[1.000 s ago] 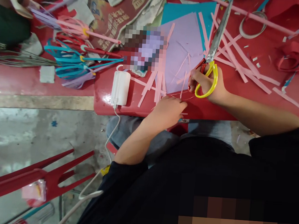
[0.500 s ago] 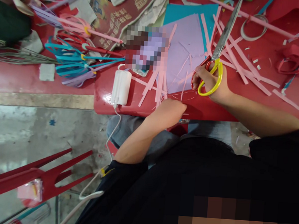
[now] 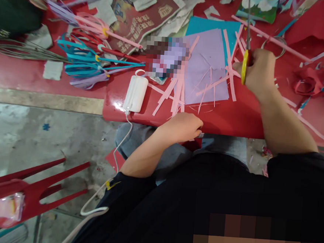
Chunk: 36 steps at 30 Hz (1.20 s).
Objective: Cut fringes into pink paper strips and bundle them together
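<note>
My right hand (image 3: 258, 74) is closed around the yellow handle of a pair of scissors (image 3: 246, 64). Their blades point away from me, seen nearly edge-on. Under and beside that hand, pink paper strips (image 3: 231, 76) lie across sheets of purple paper (image 3: 201, 68). My left hand (image 3: 182, 127) rests at the table's front edge with its fingers curled together. Whatever is inside those fingers, if anything, is hidden. A blue-green sheet (image 3: 202, 26) shows from beneath the purple paper.
A white power bank (image 3: 136, 93) with a cable lies on the red table (image 3: 231, 120). To its left are looped blue strips (image 3: 77, 56) and pink ones. Newspaper (image 3: 141, 18) covers the back. A tape roll (image 3: 275, 47) sits behind my right hand. Below left stands a red stool (image 3: 31, 197).
My right hand has moved right and away from me with the scissors, turning them edge-on. Several pink strips near it have shifted. The left hand stays at the edge, its fingers still curled.
</note>
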{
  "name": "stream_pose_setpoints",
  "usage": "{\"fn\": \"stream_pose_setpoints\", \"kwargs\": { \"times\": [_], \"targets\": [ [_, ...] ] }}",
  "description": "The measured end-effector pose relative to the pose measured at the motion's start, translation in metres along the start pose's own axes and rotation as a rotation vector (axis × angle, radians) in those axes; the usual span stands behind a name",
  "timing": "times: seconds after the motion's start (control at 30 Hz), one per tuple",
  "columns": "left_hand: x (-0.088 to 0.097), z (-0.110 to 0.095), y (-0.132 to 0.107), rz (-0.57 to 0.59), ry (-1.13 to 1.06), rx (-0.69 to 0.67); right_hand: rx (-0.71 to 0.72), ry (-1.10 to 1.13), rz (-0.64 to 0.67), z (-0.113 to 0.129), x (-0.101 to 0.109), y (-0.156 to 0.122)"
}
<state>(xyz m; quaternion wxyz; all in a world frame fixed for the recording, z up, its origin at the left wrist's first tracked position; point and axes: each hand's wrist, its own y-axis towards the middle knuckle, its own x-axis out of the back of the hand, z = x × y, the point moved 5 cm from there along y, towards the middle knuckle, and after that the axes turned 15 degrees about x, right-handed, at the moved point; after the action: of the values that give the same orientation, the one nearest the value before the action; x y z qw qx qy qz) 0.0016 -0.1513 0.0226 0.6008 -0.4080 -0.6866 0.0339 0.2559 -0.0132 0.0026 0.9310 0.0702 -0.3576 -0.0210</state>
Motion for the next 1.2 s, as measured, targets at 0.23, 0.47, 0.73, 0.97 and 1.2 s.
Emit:
{"fn": "stream_pose_setpoints", "kwargs": {
  "times": [0.23,0.47,0.73,0.97,1.2],
  "targets": [
    [0.007,0.001,0.004,-0.091,0.066,0.030,0.028,-0.439,0.009,0.005,-0.020,-0.005],
    [0.003,0.001,0.009,-0.142,0.069,-0.002,0.052,-0.398,0.009,0.000,-0.026,-0.004],
    [0.017,0.006,0.012,-0.261,-0.177,0.020,0.098,0.017,-0.175,-0.007,-0.018,-0.001],
    [0.020,0.029,0.035,-0.437,-1.100,0.046,0.164,0.733,-0.118,0.043,-0.055,-0.042],
    [0.025,0.038,0.034,-0.611,-1.239,0.019,0.140,0.813,0.017,0.067,-0.065,-0.069]
  ]
}}
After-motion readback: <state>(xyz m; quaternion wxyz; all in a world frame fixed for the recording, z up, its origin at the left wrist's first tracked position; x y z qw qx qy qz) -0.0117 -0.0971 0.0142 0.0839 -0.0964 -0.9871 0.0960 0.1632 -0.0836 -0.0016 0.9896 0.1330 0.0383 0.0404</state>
